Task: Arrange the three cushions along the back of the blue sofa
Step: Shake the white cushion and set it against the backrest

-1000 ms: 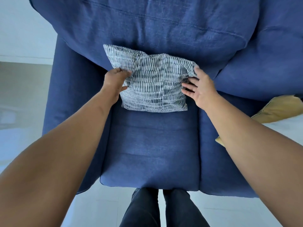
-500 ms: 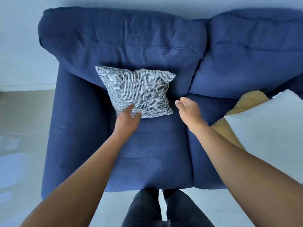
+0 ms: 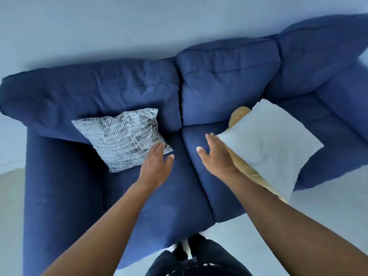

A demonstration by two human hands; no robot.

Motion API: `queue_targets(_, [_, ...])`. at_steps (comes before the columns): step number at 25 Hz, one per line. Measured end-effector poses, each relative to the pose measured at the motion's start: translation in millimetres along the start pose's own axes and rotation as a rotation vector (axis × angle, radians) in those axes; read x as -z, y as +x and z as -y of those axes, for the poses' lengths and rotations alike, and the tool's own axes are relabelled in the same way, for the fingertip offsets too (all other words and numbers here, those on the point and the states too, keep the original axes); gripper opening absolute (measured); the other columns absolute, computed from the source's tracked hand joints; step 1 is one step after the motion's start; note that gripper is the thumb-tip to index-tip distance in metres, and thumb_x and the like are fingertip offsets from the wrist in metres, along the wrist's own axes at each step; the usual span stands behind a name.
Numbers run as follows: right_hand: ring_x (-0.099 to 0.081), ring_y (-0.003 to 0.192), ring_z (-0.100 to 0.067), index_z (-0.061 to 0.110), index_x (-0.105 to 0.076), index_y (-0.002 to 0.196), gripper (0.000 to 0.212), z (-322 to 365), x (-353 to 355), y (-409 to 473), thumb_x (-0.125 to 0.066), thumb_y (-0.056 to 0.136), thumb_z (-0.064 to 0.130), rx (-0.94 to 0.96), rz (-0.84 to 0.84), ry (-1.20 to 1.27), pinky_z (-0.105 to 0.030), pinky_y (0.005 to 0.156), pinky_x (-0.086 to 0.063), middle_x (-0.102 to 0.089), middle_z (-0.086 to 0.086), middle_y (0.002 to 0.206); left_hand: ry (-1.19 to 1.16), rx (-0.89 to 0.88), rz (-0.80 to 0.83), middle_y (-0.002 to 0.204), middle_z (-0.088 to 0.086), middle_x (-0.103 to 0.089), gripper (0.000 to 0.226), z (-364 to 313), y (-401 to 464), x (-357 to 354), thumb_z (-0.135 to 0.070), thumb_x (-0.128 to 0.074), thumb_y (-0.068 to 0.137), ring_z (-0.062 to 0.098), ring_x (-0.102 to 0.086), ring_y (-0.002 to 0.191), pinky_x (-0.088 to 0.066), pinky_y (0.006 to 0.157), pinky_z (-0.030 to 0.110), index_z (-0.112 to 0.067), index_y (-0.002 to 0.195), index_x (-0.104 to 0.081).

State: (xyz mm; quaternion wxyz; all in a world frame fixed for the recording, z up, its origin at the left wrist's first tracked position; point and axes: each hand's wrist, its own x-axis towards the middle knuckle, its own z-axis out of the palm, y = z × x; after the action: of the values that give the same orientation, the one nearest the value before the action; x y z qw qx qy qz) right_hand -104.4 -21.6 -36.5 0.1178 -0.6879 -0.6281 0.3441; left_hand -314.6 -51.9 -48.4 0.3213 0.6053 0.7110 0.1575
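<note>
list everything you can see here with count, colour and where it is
sofa: 1, dark blue, fills most of the view, back against the wall
back cushions of the sofa: 3 in view, dark blue, in a row along the wall
patterned cushion: 1, grey and white stripes, leaning on the left back cushion
white cushion: 1, white, lying on the right part of the seat, on top of the yellow one
yellow cushion: 1, mustard yellow, mostly hidden under the white cushion
wall: 1, pale, behind the sofa
floor: pale, around the sofa
legs: dark trousers, bottom centre
left hand: 1, open, empty, by the patterned cushion's lower corner
right hand: 1, open, empty, at the white cushion's near corner
</note>
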Motion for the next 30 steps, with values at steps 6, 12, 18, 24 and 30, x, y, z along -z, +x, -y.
queue_targets(6, [-0.007, 0.162, -0.026, 0.008, -0.022, 0.164, 0.069, -62, 44, -65, -0.049, 0.106, 0.033, -0.143, -0.144, -0.111, -0.042, 0.129, -0.015, -0.015, -0.012, 0.175, 0.020, -0.110, 0.164, 0.173, 0.008, -0.021, 0.068, -35, -21, -48, -0.038, -0.048, 0.106, 0.020, -0.009, 0.161, -0.016, 0.128, 0.039, -0.009, 0.163, -0.026])
queue_targets(12, [-0.001, 0.163, -0.026, 0.010, -0.017, 0.165, 0.072, -127, 77, -101, -0.048, 0.107, 0.037, -0.264, -0.214, -0.113, -0.043, 0.128, -0.011, -0.007, -0.012, 0.176, 0.115, -0.214, 0.234, 0.174, 0.006, -0.017, 0.069, -80, -31, -79, -0.037, -0.050, 0.106, 0.020, -0.007, 0.162, -0.018, 0.126, 0.038, -0.010, 0.164, -0.024])
queue_targets(18, [-0.003, 0.162, -0.027, 0.010, -0.020, 0.164, 0.073, -200, 118, -99, -0.051, 0.105, 0.040, -0.264, -0.209, -0.097, -0.045, 0.128, -0.015, -0.010, -0.013, 0.175, 0.167, -0.211, 0.217, 0.174, 0.009, -0.015, 0.070, -143, -18, -128, -0.036, -0.050, 0.106, 0.021, -0.007, 0.162, -0.019, 0.126, 0.039, -0.009, 0.164, -0.022])
queue_targets(24, [-0.004, 0.162, -0.028, 0.009, -0.021, 0.164, 0.075, -272, 169, -72, -0.052, 0.104, 0.042, -0.249, -0.181, -0.080, -0.046, 0.128, -0.017, -0.011, -0.014, 0.175, 0.155, -0.082, 0.212, 0.175, 0.005, -0.015, 0.071, -204, -14, -194, -0.035, -0.051, 0.104, 0.019, -0.012, 0.161, -0.027, 0.122, 0.042, -0.013, 0.164, -0.020])
queue_targets(30, [-0.002, 0.162, -0.027, 0.012, -0.016, 0.166, 0.079, -304, 174, -41, -0.052, 0.104, 0.044, -0.272, -0.071, 0.009, -0.042, 0.129, -0.013, -0.007, -0.011, 0.176, 0.190, -0.006, 0.217, 0.175, 0.006, -0.014, 0.074, -231, 16, -219, -0.036, -0.052, 0.104, 0.021, -0.014, 0.160, -0.028, 0.121, 0.041, -0.011, 0.165, -0.017])
